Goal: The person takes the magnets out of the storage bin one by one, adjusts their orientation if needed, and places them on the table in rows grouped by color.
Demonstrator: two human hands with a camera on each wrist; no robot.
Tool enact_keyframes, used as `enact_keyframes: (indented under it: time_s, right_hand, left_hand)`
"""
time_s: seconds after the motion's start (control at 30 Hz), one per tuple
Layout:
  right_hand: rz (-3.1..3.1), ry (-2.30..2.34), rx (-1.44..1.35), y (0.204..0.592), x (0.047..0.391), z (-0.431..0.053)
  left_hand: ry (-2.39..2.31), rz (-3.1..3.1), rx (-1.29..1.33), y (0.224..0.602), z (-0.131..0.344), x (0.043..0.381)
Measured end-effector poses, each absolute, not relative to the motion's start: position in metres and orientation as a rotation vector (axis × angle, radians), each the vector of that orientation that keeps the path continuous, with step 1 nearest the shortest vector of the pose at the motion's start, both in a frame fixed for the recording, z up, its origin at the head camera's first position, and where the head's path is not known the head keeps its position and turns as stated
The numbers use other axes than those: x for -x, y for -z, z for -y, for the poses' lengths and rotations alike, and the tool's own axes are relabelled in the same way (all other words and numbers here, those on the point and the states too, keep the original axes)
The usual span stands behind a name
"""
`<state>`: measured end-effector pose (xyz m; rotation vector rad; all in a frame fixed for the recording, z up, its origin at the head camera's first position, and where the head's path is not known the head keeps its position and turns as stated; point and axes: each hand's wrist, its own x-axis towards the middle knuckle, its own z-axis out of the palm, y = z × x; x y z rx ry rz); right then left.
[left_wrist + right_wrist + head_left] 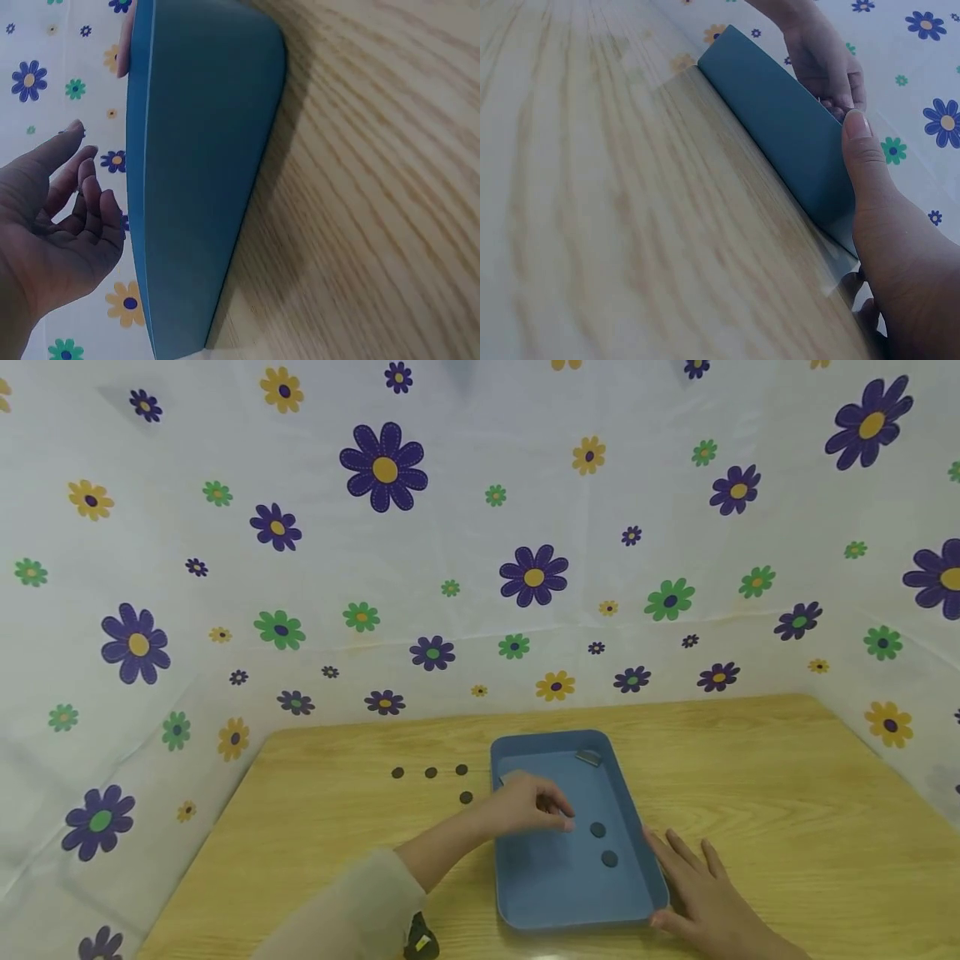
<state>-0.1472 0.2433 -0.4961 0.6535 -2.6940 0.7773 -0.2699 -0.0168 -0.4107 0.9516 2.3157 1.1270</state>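
Over the tray (555, 889), the left hand (527, 806) hangs loosely curled, nothing I can see in it; the right hand (697, 891) touches the tray's right edge, fingers spread. 2 discs (597, 830) lie inside, 4 discs (431, 772) left of it. Likely disc-picking; next calls for a fine pinch.

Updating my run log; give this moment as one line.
left hand: above blue rectangular tray; right hand: touching tray edge; dark discs: two in tray, four on wooden table

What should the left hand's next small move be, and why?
Probably lower the left hand toward the nearer dark disc in the blue tray: that hand hovers close by, apparently empty, while the right hand touches the tray's side.
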Motion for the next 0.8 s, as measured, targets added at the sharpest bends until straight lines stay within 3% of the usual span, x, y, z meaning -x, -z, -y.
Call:
enact_keyframes:
  time_s: [0.43, 0.8]
  right_hand:
    - [2.652, -0.804, -0.675, 0.499, 0.148, -0.243]
    - [2.668, -0.815, -0.675, 0.503, 0.149, -0.246]
  left_hand:
    - [-0.972, -2.172, -1.127, 0.426, -0.012, 0.258]
    - [-0.504, -2.383, -1.442, 0.437, -0.028, 0.252]
